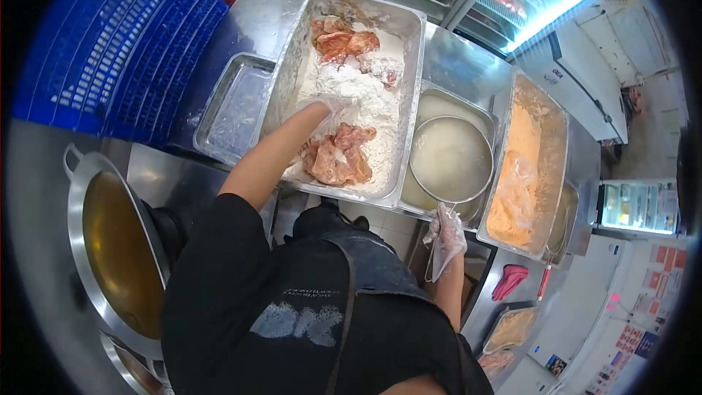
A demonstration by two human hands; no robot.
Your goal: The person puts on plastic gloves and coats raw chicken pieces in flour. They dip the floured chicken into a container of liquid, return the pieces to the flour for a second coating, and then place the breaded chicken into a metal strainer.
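Note:
A deep metal tray [415, 102] holds white flour [365, 88] and pieces of raw, reddish marinated meat. My left hand [335, 106], in a clear plastic glove, reaches into the flour between the far meat pieces [345, 45] and the near meat pieces [338, 157]; its fingers are buried or blurred by white. To the right, a round strainer [452, 157] sits in a metal pan of cloudy whitish liquid. At its near side, my right hand [444, 238], also in a loose plastic glove, is closed around the strainer's handle.
Right of the strainer stands a tray of orange powder [519, 175] with a plastic bag on it. A shallow metal tray [234, 102] and blue crates [124, 44] are at left, above a large wok of oil [117, 249]. A pink cloth [510, 281] lies lower right.

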